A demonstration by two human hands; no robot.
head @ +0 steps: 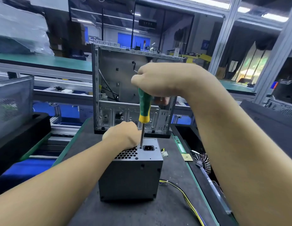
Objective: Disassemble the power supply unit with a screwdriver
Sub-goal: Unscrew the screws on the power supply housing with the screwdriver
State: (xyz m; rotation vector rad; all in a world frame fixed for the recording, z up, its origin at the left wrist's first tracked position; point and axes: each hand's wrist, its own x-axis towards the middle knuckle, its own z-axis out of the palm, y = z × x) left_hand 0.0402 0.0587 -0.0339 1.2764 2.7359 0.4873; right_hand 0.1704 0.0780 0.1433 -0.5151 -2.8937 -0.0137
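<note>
The power supply unit (pixel 130 175), a dark grey metal box, stands on end in the middle of the black mat. Its silver top face carries a honeycomb vent and a black power socket (pixel 148 147). My left hand (pixel 121 136) rests on that top face at its far left, fingers curled over the edge. My right hand (pixel 155 80) grips the top of a green and yellow screwdriver (pixel 144 110) held upright. The shaft's tip sits on a screw (pixel 140 147) just left of the socket.
An empty computer case frame (pixel 133 88) stands upright right behind the unit. Yellow and black cables (pixel 187 198) trail from the unit to the right. A fan heatsink (pixel 203 162) and a small chip lie in the tray at right. A mesh box (pixel 13 103) stands at left.
</note>
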